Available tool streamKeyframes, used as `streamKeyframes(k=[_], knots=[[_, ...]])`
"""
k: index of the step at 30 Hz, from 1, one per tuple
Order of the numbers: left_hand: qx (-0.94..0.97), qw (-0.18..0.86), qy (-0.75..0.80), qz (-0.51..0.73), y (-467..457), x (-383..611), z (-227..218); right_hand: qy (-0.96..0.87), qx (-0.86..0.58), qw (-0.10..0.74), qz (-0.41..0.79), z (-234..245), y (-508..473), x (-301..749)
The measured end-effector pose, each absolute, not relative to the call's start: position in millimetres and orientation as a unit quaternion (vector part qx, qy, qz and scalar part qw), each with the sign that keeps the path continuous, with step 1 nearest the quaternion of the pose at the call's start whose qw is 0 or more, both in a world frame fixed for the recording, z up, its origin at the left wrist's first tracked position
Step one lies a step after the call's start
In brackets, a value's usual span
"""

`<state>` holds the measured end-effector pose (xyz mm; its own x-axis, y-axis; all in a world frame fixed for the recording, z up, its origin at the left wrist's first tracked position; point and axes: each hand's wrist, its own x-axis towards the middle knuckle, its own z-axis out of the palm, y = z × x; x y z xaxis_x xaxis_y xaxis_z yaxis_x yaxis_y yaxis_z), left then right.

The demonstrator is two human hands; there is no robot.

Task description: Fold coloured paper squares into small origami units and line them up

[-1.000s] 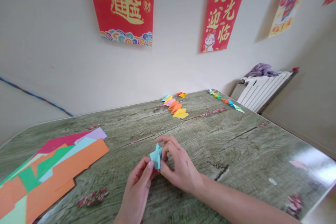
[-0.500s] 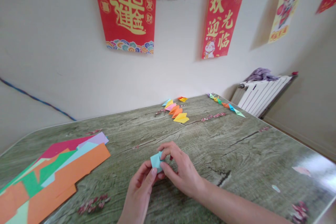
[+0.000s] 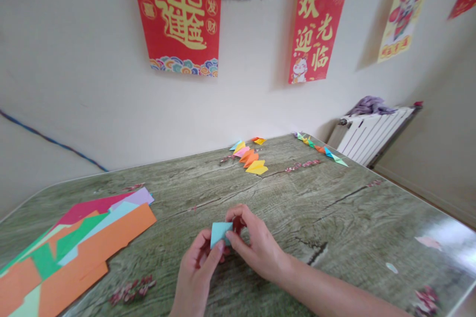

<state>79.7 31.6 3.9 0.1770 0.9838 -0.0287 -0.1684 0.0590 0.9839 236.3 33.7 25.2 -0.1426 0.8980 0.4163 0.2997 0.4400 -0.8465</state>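
A small square of folded light-blue paper (image 3: 220, 233) is held just above the table in the middle of the lower view. My left hand (image 3: 204, 256) pinches its lower left corner, thumb on the front face. On its right edge, my right hand (image 3: 253, 237) grips with thumb and index finger. Part of the paper's right side and its back are hidden by my fingers. To the left lies a spread pile of coloured paper sheets (image 3: 107, 237) in orange, green, blue, purple and red.
Folded paper planes (image 3: 256, 167) lie in a row near the wall. Farther right, several small folded paper figures (image 3: 323, 149) line the edge of the wood-patterned table (image 3: 297, 198). A white radiator (image 3: 375, 131) with a purple cloth stands beyond. Red banners (image 3: 316, 29) hang on the wall.
The blue paper has turned from a tilted shape with a raised flap to a flat square facing me. Both hands stay on it, with fingers slightly shifted.
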Motion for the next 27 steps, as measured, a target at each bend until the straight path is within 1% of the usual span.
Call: streamKeyframes(k=[4,7,10,14,18,20,24,27], knots=[[0.476,0.598,0.421,0.489,32.0,81.7,7.6,-0.713,-0.377,0.505,0.307,27.9,35.8,240.0],[0.398,0.627,0.411,0.528,33.5,82.3,11.0,-0.742,-0.339,0.499,0.293,33.7,38.7,247.2],[0.323,0.669,0.39,0.544,37.4,80.4,13.8,-0.764,-0.347,0.474,0.268,36.8,41.4,253.1],[0.318,0.697,0.374,0.523,42.0,77.2,15.7,-0.757,-0.391,0.458,0.254,33.8,41.8,252.5],[0.386,0.659,0.385,0.517,38.3,77.4,15.4,-0.717,-0.469,0.446,0.259,30.5,41.2,248.9],[0.429,0.632,0.404,0.504,34.8,77.8,14.9,-0.701,-0.483,0.449,0.271,30.5,41.5,248.3],[0.45,0.596,0.456,0.484,33.1,76.4,12.7,-0.7,-0.47,0.462,0.276,32.1,41.7,249.2],[0.412,0.602,0.464,0.502,37.0,75.2,10.4,-0.749,-0.426,0.45,0.233,33.9,41.0,250.6]])
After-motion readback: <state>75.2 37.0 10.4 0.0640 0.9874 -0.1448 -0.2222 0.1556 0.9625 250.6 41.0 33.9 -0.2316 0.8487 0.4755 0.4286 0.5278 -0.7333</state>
